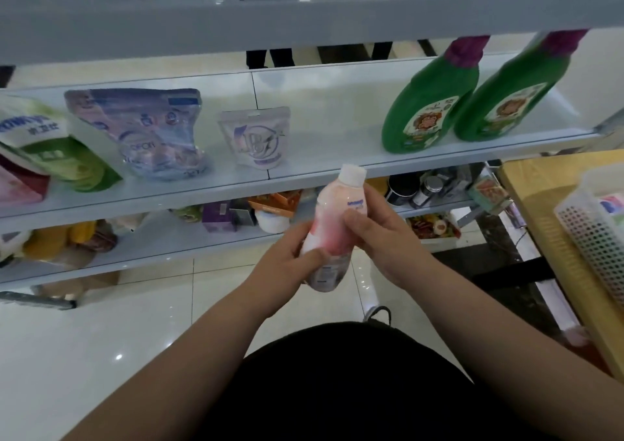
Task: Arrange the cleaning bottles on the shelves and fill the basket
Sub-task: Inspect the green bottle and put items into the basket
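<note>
I hold a small pink bottle (332, 234) with a white cap in both hands, tilted, in front of the middle shelf (337, 110). My left hand (287, 261) grips its lower part and my right hand (381, 234) wraps its upper side. Two green bottles (429, 103) with purple caps stand at the right end of that shelf. A white perforated basket (594, 234) sits on a yellow table at the right edge, with something coloured inside.
Refill pouches (152, 133) and a smaller pouch (258, 137) stand on the middle shelf's left half. The lower shelf (169, 234) holds boxes, cans and packets. The top shelf (304, 12) juts out above. My shoe (378, 314) is on the white tiled floor.
</note>
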Action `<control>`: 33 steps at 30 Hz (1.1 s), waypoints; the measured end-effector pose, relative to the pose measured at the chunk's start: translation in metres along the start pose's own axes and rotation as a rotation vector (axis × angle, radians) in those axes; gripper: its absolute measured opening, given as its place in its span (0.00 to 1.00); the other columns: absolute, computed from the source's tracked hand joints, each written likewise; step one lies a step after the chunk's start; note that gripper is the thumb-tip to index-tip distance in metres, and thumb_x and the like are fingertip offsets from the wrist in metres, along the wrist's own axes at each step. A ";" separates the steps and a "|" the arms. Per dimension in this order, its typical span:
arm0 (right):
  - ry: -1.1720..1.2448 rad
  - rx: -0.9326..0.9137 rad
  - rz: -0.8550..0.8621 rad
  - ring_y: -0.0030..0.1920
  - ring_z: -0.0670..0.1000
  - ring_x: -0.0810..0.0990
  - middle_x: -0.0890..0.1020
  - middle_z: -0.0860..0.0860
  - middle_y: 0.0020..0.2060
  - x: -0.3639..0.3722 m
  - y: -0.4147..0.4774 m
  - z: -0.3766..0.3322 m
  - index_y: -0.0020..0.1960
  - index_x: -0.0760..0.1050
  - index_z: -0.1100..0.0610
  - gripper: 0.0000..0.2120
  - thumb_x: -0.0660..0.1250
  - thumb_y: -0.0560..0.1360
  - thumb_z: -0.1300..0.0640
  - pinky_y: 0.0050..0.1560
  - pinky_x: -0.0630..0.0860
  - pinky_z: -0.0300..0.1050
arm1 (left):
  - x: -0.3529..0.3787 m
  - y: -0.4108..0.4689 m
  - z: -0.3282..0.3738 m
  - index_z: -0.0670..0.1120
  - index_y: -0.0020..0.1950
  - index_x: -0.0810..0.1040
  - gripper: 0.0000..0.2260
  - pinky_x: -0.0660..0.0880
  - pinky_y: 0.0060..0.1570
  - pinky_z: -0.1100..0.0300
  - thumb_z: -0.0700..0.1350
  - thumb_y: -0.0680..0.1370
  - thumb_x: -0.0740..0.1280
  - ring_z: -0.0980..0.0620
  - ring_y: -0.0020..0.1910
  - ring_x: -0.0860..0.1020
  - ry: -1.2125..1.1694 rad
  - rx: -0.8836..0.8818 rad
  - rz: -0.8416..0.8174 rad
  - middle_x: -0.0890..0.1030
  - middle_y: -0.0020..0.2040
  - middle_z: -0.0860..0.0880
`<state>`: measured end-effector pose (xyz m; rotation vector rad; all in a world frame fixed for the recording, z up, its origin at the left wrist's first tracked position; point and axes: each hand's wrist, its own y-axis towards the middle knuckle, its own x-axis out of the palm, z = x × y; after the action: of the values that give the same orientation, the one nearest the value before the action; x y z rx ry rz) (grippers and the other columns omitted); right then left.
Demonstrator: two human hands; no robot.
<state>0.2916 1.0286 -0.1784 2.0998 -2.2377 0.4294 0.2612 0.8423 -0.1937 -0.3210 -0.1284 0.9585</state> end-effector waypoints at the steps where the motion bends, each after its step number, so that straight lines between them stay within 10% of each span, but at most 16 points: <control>1: 0.061 0.024 0.026 0.57 0.49 0.83 0.84 0.46 0.56 0.000 0.003 -0.001 0.64 0.78 0.41 0.16 0.68 0.77 0.48 0.54 0.80 0.47 | 0.002 0.001 0.003 0.65 0.59 0.77 0.16 0.84 0.45 0.48 0.57 0.71 0.65 0.49 0.53 0.84 -0.114 -0.064 0.020 0.85 0.54 0.51; 4: 0.263 0.169 -0.010 0.47 0.54 0.80 0.83 0.52 0.45 -0.001 0.013 -0.011 0.52 0.82 0.52 0.12 0.71 0.71 0.47 0.43 0.79 0.46 | 0.010 0.002 0.015 0.45 0.66 0.76 0.21 0.75 0.23 0.57 0.56 0.83 0.56 0.32 0.48 0.84 -0.457 -0.266 -0.034 0.84 0.53 0.35; 8: 0.617 0.240 -0.049 0.59 0.64 0.82 0.84 0.62 0.54 -0.011 0.020 -0.014 0.60 0.76 0.60 0.20 0.64 0.71 0.51 0.58 0.81 0.56 | 0.023 0.005 0.025 0.44 0.54 0.86 0.30 0.64 0.19 0.66 0.64 0.83 0.51 0.40 0.35 0.84 -0.738 -0.443 -0.244 0.84 0.45 0.38; 13: 0.233 0.182 0.115 0.44 0.51 0.86 0.86 0.51 0.43 -0.029 0.026 -0.015 0.59 0.76 0.56 0.21 0.73 0.71 0.48 0.44 0.83 0.48 | 0.039 0.018 0.025 0.48 0.66 0.75 0.30 0.83 0.40 0.44 0.67 0.73 0.65 0.38 0.51 0.85 -0.564 -0.353 -0.153 0.83 0.58 0.39; 17: 0.015 0.186 0.177 0.43 0.49 0.87 0.87 0.49 0.44 -0.050 0.036 -0.016 0.56 0.79 0.50 0.19 0.76 0.70 0.42 0.45 0.83 0.46 | 0.065 0.035 0.030 0.50 0.64 0.73 0.17 0.77 0.55 0.27 0.57 0.81 0.65 0.35 0.56 0.83 -0.420 -0.296 0.074 0.83 0.60 0.40; 27: -0.040 0.343 0.145 0.54 0.52 0.86 0.85 0.54 0.55 -0.105 0.064 -0.035 0.61 0.79 0.55 0.21 0.66 0.78 0.40 0.49 0.82 0.47 | 0.105 0.085 0.040 0.43 0.59 0.82 0.29 0.82 0.35 0.48 0.66 0.81 0.57 0.37 0.41 0.86 -0.696 -0.472 0.097 0.86 0.50 0.39; 33: -0.092 0.299 -0.085 0.48 0.50 0.85 0.87 0.50 0.47 -0.129 0.069 -0.051 0.52 0.83 0.52 0.15 0.68 0.71 0.44 0.49 0.82 0.48 | 0.120 0.102 0.036 0.52 0.61 0.78 0.38 0.82 0.46 0.53 0.63 0.55 0.82 0.45 0.50 0.84 -0.235 -0.148 0.198 0.86 0.50 0.48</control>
<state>0.2260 1.1688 -0.1692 2.3920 -2.2423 0.7156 0.2406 1.0026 -0.1968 -0.3614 -0.3890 1.1848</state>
